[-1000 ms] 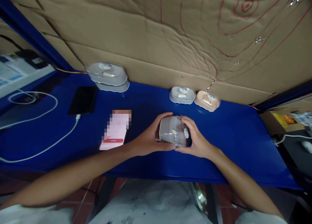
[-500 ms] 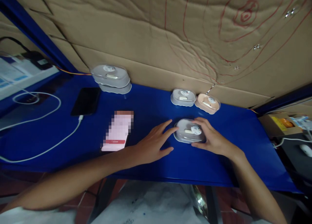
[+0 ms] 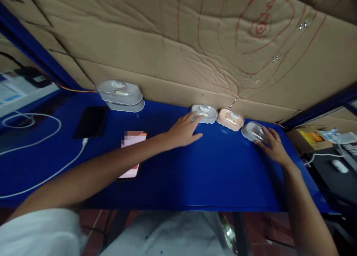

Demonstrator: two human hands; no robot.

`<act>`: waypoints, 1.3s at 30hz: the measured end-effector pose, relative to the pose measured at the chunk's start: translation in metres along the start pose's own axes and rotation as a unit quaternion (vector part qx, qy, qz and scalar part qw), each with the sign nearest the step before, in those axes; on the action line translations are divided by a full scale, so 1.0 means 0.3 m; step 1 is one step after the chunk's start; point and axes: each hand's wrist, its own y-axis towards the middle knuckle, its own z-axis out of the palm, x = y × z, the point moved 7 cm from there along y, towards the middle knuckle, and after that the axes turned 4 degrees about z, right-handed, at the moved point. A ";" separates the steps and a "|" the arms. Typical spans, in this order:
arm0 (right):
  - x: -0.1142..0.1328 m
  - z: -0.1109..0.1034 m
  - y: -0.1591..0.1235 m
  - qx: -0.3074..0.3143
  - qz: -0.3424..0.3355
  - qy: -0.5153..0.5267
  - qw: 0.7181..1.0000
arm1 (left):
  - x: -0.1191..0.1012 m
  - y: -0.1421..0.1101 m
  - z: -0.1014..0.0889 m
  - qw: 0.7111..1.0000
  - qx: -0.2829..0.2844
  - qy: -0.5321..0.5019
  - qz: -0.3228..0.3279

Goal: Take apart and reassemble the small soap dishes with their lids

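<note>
Against the cardboard wall stands a row of three small oval boxes with clear lids: a grey one [image 3: 206,119], a peach one [image 3: 231,124] in the middle and another grey one [image 3: 253,132] at the right. My right hand [image 3: 275,146] grips the right grey box by its right end, thumb in front and fingers behind. My left hand [image 3: 184,129] has its fingers spread, with the fingertips over the front left of the left grey box. Whether they touch its lid I cannot tell. Each box carries a round white sticker and a pale clip-like bar on top.
Two stacked grey lidded boxes [image 3: 122,94] stand at the back left. A dark phone [image 3: 91,122] with a white cable [image 3: 67,172] lies left. A lit phone [image 3: 134,139] is partly under my left forearm. On the right are an open carton [image 3: 304,139] and a white mouse [image 3: 339,166].
My left hand let go of the grey box, then moved up to the left grey box. My right hand carried the box rightward and back, beside the peach one.
</note>
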 end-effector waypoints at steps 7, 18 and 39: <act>0.058 0.064 0.106 0.032 0.003 -0.038 0.999 | 0.027 0.033 0.008 0.996 -0.028 0.079 -0.039; 0.568 0.132 0.130 0.015 -0.065 0.013 0.998 | -0.124 -0.317 0.008 0.999 -0.015 0.046 -0.015; 0.809 0.182 -0.075 0.113 -0.229 0.142 0.956 | -0.054 -0.361 0.067 0.983 -0.010 -0.173 -0.055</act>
